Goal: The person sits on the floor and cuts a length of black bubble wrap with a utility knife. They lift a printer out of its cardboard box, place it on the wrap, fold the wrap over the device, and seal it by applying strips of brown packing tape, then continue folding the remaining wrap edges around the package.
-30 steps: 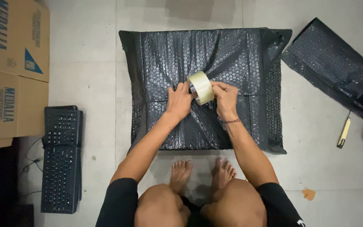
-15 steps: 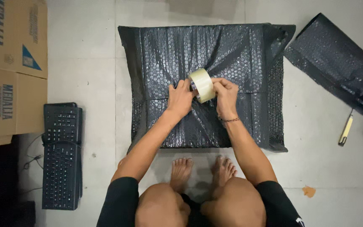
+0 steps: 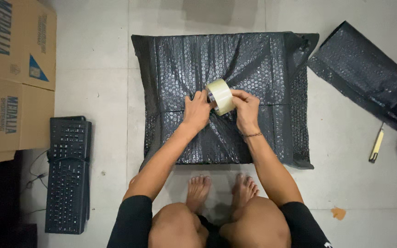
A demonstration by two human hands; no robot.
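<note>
A flat parcel wrapped in black bubble wrap [image 3: 180,59] lies on the tiled floor in front of me. Over its middle I hold a roll of clear packing tape [image 3: 220,95] upright on its edge. My left hand [image 3: 197,110] rests on the wrap at the roll's left side, fingers against the roll. My right hand [image 3: 246,106] grips the roll from the right, thumb and fingers on its rim. Both forearms reach out from my squatting knees, and my bare feet stand at the parcel's near edge.
Cardboard boxes [image 3: 14,78] stand at the left. A black keyboard [image 3: 67,174] lies on the floor below them. A loose sheet of black bubble wrap [image 3: 368,78] lies at the right, with a yellow-handled cutter [image 3: 376,145] beside it.
Hands and tape roll stay over the parcel's middle. The view has shifted slightly, nothing else has visibly moved.
</note>
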